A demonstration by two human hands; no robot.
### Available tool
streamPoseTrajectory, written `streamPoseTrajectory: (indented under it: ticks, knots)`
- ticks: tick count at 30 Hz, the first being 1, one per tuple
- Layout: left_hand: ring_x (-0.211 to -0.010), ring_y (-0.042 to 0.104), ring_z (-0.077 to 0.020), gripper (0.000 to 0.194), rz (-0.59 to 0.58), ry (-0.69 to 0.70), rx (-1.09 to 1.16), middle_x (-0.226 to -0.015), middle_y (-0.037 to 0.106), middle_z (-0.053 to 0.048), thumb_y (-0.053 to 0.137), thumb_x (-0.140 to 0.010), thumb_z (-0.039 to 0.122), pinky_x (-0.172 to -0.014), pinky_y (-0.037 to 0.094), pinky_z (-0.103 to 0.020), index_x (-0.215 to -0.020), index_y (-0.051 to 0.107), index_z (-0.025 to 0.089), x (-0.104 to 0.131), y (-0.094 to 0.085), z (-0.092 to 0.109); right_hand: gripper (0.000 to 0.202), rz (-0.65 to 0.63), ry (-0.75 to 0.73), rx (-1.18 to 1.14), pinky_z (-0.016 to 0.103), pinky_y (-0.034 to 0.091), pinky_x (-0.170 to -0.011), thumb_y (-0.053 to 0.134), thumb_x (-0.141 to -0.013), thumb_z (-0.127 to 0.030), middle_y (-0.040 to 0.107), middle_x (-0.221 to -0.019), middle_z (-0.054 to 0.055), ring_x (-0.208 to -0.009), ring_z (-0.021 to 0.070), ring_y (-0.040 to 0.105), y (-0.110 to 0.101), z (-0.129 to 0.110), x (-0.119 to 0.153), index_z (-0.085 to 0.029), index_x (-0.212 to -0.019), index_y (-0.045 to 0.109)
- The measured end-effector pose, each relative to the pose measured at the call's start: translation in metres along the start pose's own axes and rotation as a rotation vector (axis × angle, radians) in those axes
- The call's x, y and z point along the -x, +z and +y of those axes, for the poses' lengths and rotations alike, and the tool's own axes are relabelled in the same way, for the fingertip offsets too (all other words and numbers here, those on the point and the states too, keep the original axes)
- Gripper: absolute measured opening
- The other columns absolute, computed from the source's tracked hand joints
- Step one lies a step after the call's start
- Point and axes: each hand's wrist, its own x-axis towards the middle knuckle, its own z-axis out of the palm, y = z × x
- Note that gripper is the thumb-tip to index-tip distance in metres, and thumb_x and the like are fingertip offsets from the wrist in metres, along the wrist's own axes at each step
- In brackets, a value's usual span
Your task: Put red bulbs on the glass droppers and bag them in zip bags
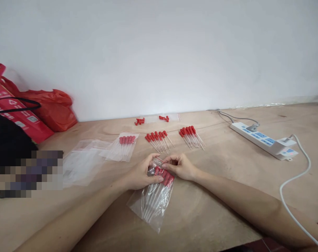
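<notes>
A clear zip-lock bag (159, 206) with several red-bulbed droppers (167, 177) inside is held above the near middle of the table. My left hand (145, 171) grips the bag's upper left part, its thumb lying over the plastic by the red bulbs. At the bag's top edge my right hand (178, 166) pinches the plastic between thumb and fingers. Just beyond the hands lie two groups of loose droppers, one group (159, 140) in the middle and another group (191, 136) to the right. A filled bag of droppers (126, 145) rests to the left.
Flat clear bags (82, 164) lie at the left. Red rubber bulbs (139, 121) and a clear bag (152, 119) sit by the wall. A white power strip (263, 140) with a cable (309, 164) occupies the right. Red bags (51, 108) and a black item (9, 143) stand far left.
</notes>
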Motion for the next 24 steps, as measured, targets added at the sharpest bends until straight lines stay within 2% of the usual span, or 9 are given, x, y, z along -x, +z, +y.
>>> streamPoseTrajectory:
  ticks: [3, 5, 9, 11, 14, 16, 19, 24]
  knots:
    - [-0.066, 0.054, -0.0119, 0.065, 0.076, -0.018, 0.092, -0.087, 0.055, -0.002, 0.060, -0.072, 0.032, -0.060, 0.044, -0.026, -0.125, 0.024, 0.021, 0.001, 0.001, 0.000, 0.027, 0.095, 0.000, 0.017, 0.020, 0.030, -0.044, 0.060, -0.069, -0.040, 0.052, -0.055, -0.002, -0.046, 0.0065, 0.036, -0.003, 0.003, -0.001, -0.015, -0.079, 0.064]
    - [-0.067, 0.056, -0.0125, 0.062, 0.198, -0.038, 0.134, -0.092, 0.055, -0.004, 0.059, -0.073, 0.033, -0.062, 0.045, -0.028, -0.124, 0.027, 0.021, -0.003, -0.005, -0.006, 0.027, 0.139, 0.023, 0.008, 0.021, 0.031, -0.045, 0.058, -0.070, -0.040, 0.055, -0.060, -0.001, -0.048, 0.0069, 0.037, -0.006, 0.006, -0.002, -0.015, -0.080, 0.063]
    - [-0.094, 0.054, -0.0203, 0.066, 0.589, -0.083, 0.061, -0.105, 0.051, -0.010, 0.064, -0.067, 0.037, -0.076, 0.045, -0.032, -0.121, 0.033, 0.017, -0.018, -0.038, -0.026, 0.025, 0.177, 0.049, 0.031, 0.021, 0.032, -0.047, 0.057, -0.069, -0.038, 0.055, -0.064, 0.000, -0.050, 0.0076, 0.038, -0.010, 0.009, -0.002, -0.016, -0.081, 0.062]
    - [-0.094, 0.054, -0.0218, 0.071, 0.719, -0.155, -0.011, -0.102, 0.052, -0.010, 0.067, -0.064, 0.038, -0.077, 0.046, -0.033, -0.121, 0.033, 0.015, -0.027, -0.058, -0.035, 0.025, 0.177, 0.057, 0.053, 0.021, 0.032, -0.047, 0.057, -0.069, -0.037, 0.054, -0.063, 0.000, -0.050, 0.0079, 0.039, -0.011, 0.010, -0.001, -0.016, -0.081, 0.061]
    - [-0.090, 0.056, -0.0214, 0.073, 0.792, -0.216, -0.143, -0.094, 0.055, -0.008, 0.070, -0.060, 0.034, -0.078, 0.045, -0.034, -0.120, 0.034, 0.015, -0.041, -0.082, -0.045, 0.023, 0.158, 0.058, 0.066, 0.021, 0.032, -0.047, 0.056, -0.070, -0.036, 0.053, -0.064, 0.000, -0.051, 0.0080, 0.039, -0.012, 0.012, -0.001, -0.016, -0.081, 0.061]
    - [-0.088, 0.057, -0.0206, 0.071, 0.788, -0.236, -0.210, -0.093, 0.057, -0.008, 0.070, -0.061, 0.032, -0.078, 0.045, -0.033, -0.120, 0.034, 0.014, -0.050, -0.089, -0.050, 0.022, 0.149, 0.053, 0.073, 0.021, 0.033, -0.048, 0.056, -0.070, -0.035, 0.053, -0.064, 0.000, -0.052, 0.0081, 0.040, -0.012, 0.013, -0.001, -0.017, -0.082, 0.061]
    - [-0.091, 0.056, -0.0230, 0.066, 0.759, -0.261, -0.371, -0.098, 0.057, -0.010, 0.065, -0.065, 0.033, -0.080, 0.043, -0.035, -0.120, 0.034, 0.015, -0.060, -0.087, -0.057, 0.020, 0.137, 0.040, 0.081, 0.022, 0.034, -0.049, 0.056, -0.071, -0.033, 0.053, -0.066, 0.000, -0.053, 0.0081, 0.041, -0.013, 0.015, 0.000, -0.017, -0.082, 0.061]
    - [-0.102, 0.050, -0.0295, 0.049, 0.791, -0.305, -0.681, -0.107, 0.056, -0.013, 0.057, -0.072, 0.035, -0.085, 0.039, -0.039, -0.115, 0.043, 0.017, -0.064, -0.078, -0.063, 0.019, 0.127, 0.023, 0.116, 0.022, 0.035, -0.050, 0.055, -0.072, -0.032, 0.054, -0.067, 0.000, -0.054, 0.0081, 0.041, -0.013, 0.016, 0.000, -0.017, -0.082, 0.061]
